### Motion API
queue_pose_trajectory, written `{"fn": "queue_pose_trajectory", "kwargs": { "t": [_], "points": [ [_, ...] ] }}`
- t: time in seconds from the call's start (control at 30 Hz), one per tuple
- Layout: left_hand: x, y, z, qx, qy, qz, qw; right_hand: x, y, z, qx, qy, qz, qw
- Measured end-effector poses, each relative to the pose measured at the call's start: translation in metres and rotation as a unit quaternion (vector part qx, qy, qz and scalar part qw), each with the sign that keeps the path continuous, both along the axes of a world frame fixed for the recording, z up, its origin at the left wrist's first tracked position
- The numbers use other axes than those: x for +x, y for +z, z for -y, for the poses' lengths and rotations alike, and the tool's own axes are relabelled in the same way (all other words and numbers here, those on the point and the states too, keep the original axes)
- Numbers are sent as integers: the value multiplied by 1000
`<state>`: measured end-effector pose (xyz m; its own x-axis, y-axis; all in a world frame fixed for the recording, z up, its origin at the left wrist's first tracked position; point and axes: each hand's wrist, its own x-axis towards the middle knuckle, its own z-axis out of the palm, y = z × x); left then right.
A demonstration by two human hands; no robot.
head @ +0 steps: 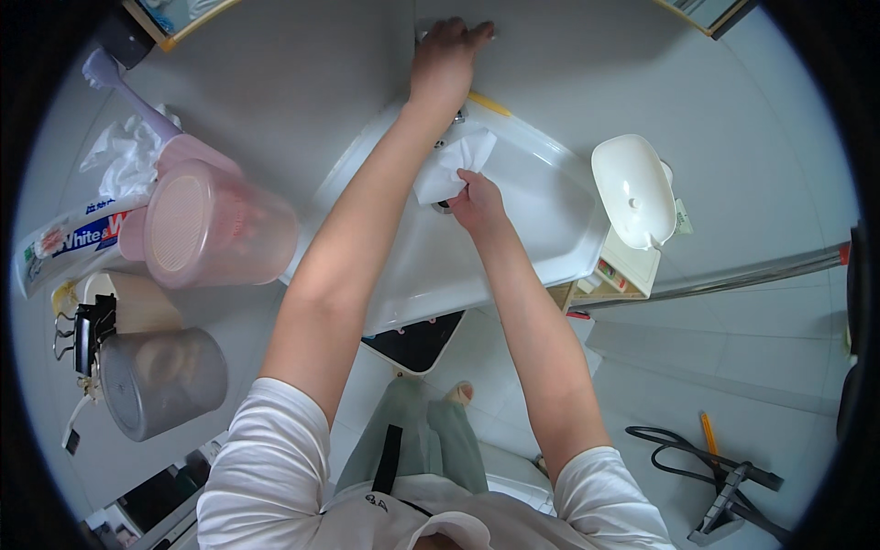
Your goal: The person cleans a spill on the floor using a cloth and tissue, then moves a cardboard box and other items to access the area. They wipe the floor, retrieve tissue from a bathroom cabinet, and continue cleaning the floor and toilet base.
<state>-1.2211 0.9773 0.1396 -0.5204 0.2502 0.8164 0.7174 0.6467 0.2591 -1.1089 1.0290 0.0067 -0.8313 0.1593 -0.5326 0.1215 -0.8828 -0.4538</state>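
My right hand [479,201] pinches a white cloth or tissue [459,161] over the basin of a white corner sink [543,206]. The sheet hangs loosely above the dark drain hole [443,206], covering part of it. Stretched past the faucet [459,117], my left hand [448,58] is up at the tiled wall behind the sink. Its fingers are by a small shiny fitting [421,34]; what they grip is hidden behind the hand. A yellow strip-like object [489,103] lies on the sink's back rim.
Left of the sink are a pink plastic cup [254,227], a purple-handled brush [141,103], a toothpaste tube [82,234], a grey translucent cup [172,378] and a black binder clip [86,337]. A white soap dish [634,189] is right. A black mat-like surface [416,344] shows below.
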Motion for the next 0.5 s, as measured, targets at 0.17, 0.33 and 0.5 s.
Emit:
{"fn": "queue_pose_trajectory", "kwargs": {
  "t": [0.17,0.33,0.5],
  "points": [
    [-6,1,5,-53,18,40,998,-6,-2,4,12,9,4,1000],
    [-2,-14,-4,1,-15,-6,1000,5,8,5,64,2,-20,998],
    [7,-10,-7,-3,19,12,1000,35,25,-10,169,32,-32,984]
  ]
}}
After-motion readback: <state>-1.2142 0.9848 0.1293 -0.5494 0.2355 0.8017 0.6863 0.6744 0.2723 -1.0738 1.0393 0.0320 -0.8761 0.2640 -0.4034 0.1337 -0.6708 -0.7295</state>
